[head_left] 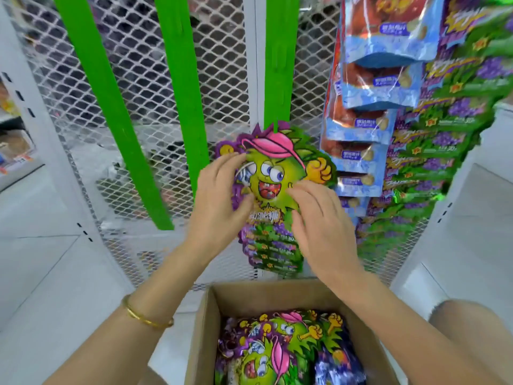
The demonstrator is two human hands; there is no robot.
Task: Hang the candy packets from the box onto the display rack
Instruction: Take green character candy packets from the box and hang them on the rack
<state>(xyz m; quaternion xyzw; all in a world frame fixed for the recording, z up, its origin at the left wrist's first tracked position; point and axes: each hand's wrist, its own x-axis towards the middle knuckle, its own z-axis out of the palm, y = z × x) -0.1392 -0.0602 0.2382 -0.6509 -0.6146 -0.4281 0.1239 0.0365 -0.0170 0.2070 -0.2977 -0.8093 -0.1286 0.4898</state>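
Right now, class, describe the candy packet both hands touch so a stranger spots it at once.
On the white mesh rack, find the rightmost green strip. The candy packet sits at its lower end, between left hand and right hand. Unlike the overlapped packets below, it shows a green face in a pink cap.

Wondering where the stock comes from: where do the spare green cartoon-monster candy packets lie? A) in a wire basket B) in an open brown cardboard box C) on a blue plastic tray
B: the open brown cardboard box at the view's bottom holds more green cartoon-monster candy packets.
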